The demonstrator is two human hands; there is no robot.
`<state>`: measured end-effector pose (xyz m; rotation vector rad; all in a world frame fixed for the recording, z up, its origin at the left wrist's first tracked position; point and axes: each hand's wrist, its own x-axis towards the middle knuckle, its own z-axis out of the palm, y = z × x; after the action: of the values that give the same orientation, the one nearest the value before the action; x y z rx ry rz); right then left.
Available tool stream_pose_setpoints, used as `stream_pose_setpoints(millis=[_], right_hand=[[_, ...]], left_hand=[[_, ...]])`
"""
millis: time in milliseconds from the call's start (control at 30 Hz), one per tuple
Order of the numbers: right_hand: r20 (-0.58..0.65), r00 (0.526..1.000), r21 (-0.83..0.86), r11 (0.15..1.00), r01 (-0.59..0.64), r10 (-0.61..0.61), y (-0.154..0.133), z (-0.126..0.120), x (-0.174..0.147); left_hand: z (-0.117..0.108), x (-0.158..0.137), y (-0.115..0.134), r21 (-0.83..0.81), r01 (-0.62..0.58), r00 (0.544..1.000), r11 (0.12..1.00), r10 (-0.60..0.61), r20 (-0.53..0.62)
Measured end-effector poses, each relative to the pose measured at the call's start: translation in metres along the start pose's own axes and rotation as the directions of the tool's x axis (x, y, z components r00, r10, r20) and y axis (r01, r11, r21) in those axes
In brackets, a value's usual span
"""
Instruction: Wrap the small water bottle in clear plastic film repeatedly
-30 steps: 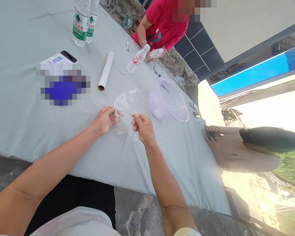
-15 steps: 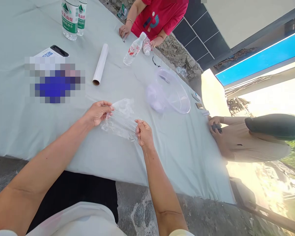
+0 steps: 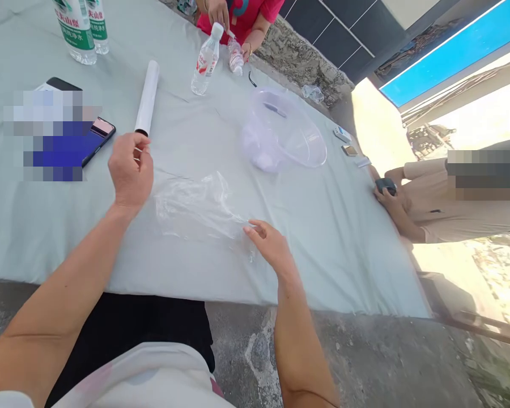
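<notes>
Cling film sheet (image 3: 195,207) is lying crumpled on the pale tablecloth (image 3: 323,249) right between your hands, and neither one has a real grip on it: your right hand (image 3: 272,245) is spread loose with the fingertips (image 3: 251,229) just touching its right corner, and your left hand (image 3: 130,170) is lifted off near its left edge, thumb and forefinger pinched together, but whether a wisp of film is in that pinch I can't tell. Stuff this thin will be almost weightless, floppy, and it'll stick to itself the second it folds, so I'd reckon you take it by two far-apart corners and keep it taut instead of grabbing the middle. Tears easy too. Further out there's the film roll (image 3: 147,97) beyond your left hand, a clear bowl (image 3: 293,139) well past the sheet, a phone (image 3: 98,136) by a blurred-out patch, and water bottles (image 3: 76,28) cut off at the top edge. Honestly the sheet's edges are hard to trace against the cloth, and whatever's inside the bowl is just a pale smudge
</notes>
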<state>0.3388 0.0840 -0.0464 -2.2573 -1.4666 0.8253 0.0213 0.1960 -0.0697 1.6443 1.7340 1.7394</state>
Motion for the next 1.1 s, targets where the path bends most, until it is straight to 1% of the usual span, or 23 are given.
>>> stream_pose_setpoints(millis=[33, 67, 100, 133, 200, 233, 267, 300, 367, 400, 433, 500, 567, 633, 667, 733, 767, 867, 933, 967, 1000, 1033, 1100], right_hand=[[-0.084, 0.996, -0.05, 0.998, 0.034, -0.039, -0.001, -0.007, 0.001], [-0.161, 0.984, -0.07, 0.995, 0.07, -0.08, -0.003, -0.011, 0.004], [-0.213, 0.969, -0.06, 0.992, 0.112, -0.122, -0.006, -0.014, 0.008], [-0.232, 0.958, -0.031, 0.985, 0.167, -0.17, -0.011, -0.014, 0.014], [-0.168, 0.942, 0.048, 0.952, 0.304, -0.292, -0.023, -0.006, 0.029], [-0.1, 0.925, 0.084, 0.924, 0.374, -0.366, -0.029, 0.001, 0.037], [-0.025, 0.899, 0.113, 0.892, 0.437, -0.437, -0.035, 0.008, 0.044], [0.047, 0.866, 0.138, 0.862, 0.489, -0.498, -0.039, 0.016, 0.052], [0.147, 0.81, 0.214, 0.818, 0.534, -0.567, -0.045, 0.028, 0.065], [0.164, 0.803, 0.281, 0.807, 0.519, -0.573, -0.046, 0.032, 0.07], [0.167, 0.812, 0.366, 0.8, 0.475, -0.559, -0.046, 0.034, 0.076], [0.183, 0.86, 0.53, 0.785, 0.322, -0.476, -0.043, 0.031, 0.086], [0.232, 0.905, 0.587, 0.793, 0.161, -0.356, -0.039, 0.02, 0.099], [0.239, 0.945, 0.522, 0.85, 0.068, -0.223, -0.035, 0.004, 0.113], [0.202, 0.967, 0.458, 0.888, 0.045, -0.153, -0.034, -0.005, 0.12], [0.072, 0.997, 0.32, 0.947, 0.005, -0.03, -0.031, -0.022, 0.133], [-0.006, 1.0, 0.256, 0.967, -0.011, 0.013, -0.032, -0.029, 0.138], [-0.209, 0.977, 0.134, 0.991, 0.001, 0.027, -0.042, -0.04, 0.143], [-0.257, 0.963, 0.062, 0.993, 0.096, -0.077, -0.06, -0.037, 0.137], [-0.207, 0.966, 0.013, 0.987, 0.163, -0.157, -0.072, -0.032, 0.132], [-0.104, 0.968, -0.048, 0.974, 0.222, -0.226, -0.085, -0.025, 0.126], [0.043, 0.963, -0.123, 0.955, 0.27, -0.267, -0.098, -0.017, 0.119], [0.352, 0.913, -0.308, 0.896, 0.321, -0.206, -0.124, 0.0, 0.108]], left_hand=[[0.004, -0.01, 0.008, -0.011, -0.136, 0.987, 0.991, 0.137, 0.08], [0.009, -0.021, 0.017, -0.034, -0.27, 0.944, 0.962, 0.271, 0.185], [0.014, -0.032, 0.026, -0.07, -0.401, 0.865, 0.913, 0.403, 0.299], [0.018, -0.043, 0.034, -0.114, -0.52, 0.754, 0.846, 0.518, 0.403], [0.026, -0.063, 0.043, -0.203, -0.703, 0.501, 0.681, 0.677, 0.539], [0.028, -0.071, 0.044, -0.241, -0.757, 0.394, 0.608, 0.718, 0.574], [0.03, -0.077, 0.042, -0.273, -0.786, 0.314, 0.555, 0.739, 0.596], [0.032, -0.081, 0.039, -0.304, -0.796, 0.256, 0.524, 0.746, 0.615], [0.033, -0.085, 0.03, -0.346, -0.786, 0.19, 0.513, 0.732, 0.654], [0.032, -0.085, 0.026, -0.351, -0.777, 0.176, 0.522, 0.715, 0.676], [0.032, -0.084, 0.021, -0.342, -0.77, 0.176, 0.539, 0.694, 0.698], [0.032, -0.083, 0.016, -0.31, -0.756, 0.19, 0.576, 0.647, 0.738], [0.032, -0.082, 0.013, -0.296, -0.736, 0.187, 0.609, 0.603, 0.776], [0.033, -0.084, 0.012, -0.305, -0.711, 0.157, 0.634, 0.565, 0.81], [0.033, -0.085, 0.012, -0.312, -0.696, 0.14, 0.646, 0.549, 0.824], [0.034, -0.087, 0.011, -0.318, -0.664, 0.121, 0.677, 0.517, 0.847], [0.033, -0.089, 0.011, -0.32, -0.647, 0.116, 0.692, 0.504, 0.856], [0.033, -0.092, 0.009, -0.334, -0.602, 0.113, 0.725, 0.491, 0.864], [0.032, -0.093, 0.008, -0.346, -0.585, 0.119, 0.733, 0.5, 0.858], [0.032, -0.094, 0.007, -0.352, -0.578, 0.123, 0.736, 0.505, 0.854], [0.032, -0.094, 0.007, -0.357, -0.571, 0.128, 0.739, 0.51, 0.851], [0.032, -0.095, 0.006, -0.361, -0.565, 0.134, 0.742, 0.514, 0.848], [0.032, -0.096, 0.005, -0.364, -0.553, 0.148, 0.75, 0.518, 0.843]])
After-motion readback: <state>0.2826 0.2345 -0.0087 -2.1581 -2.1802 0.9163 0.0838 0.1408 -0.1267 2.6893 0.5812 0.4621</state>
